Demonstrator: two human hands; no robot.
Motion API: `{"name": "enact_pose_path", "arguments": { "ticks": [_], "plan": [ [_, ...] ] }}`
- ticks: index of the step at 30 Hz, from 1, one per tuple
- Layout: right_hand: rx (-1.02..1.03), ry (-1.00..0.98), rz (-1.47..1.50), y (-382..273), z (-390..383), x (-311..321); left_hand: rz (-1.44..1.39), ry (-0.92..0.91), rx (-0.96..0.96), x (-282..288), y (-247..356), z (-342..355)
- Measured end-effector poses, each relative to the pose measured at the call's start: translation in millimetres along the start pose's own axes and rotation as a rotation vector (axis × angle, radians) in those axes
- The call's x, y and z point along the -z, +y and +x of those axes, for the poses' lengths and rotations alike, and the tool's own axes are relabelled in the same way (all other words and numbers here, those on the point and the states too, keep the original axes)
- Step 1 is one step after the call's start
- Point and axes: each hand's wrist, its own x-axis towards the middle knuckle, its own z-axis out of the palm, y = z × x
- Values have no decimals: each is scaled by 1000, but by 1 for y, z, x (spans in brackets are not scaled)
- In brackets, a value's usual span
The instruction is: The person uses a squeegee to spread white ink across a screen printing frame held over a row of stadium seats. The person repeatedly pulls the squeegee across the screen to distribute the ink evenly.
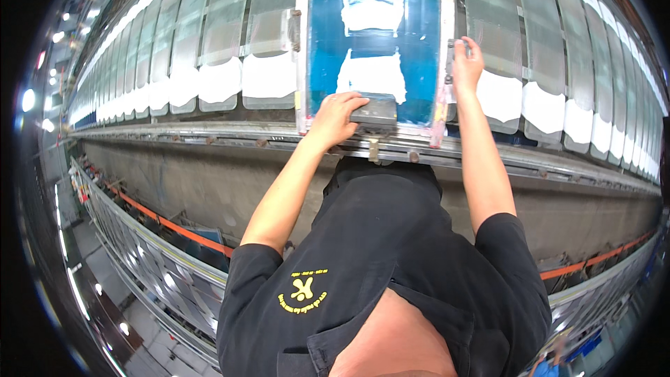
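A screen printing frame (442, 21) with blue mesh lies in front of me, over a row of pale panels. Two open stencil areas and white ink (373, 75) show on the mesh. My left hand (336, 117) is closed on a dark squeegee (377, 112), which rests across the near end of the mesh, just below the lower white patch. At the frame's right side, my right hand (467, 68) has its fingers curled against the edge beside a small fitting. Part of its grip is hidden.
Several greyish panels with white near ends (492, 98) lie side by side to the left and right. A metal rail (251, 132) runs along the near edge of the table. Behind me stand other grey racks with an orange bar (174, 227).
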Motion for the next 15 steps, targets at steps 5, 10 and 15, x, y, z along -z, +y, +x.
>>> {"name": "enact_pose_path", "arguments": {
  "ticks": [5,10,15],
  "plan": [
    [-74,-16,-95,-7,-43,-63,53,-8,-17,27,-62,-30],
    [-184,-75,-292,-20,-53,-78,43,-140,-19,63,-82,-9],
    [-84,-49,-406,-4,-52,-81,26,-111,-113,90,-102,62]
  ]
}}
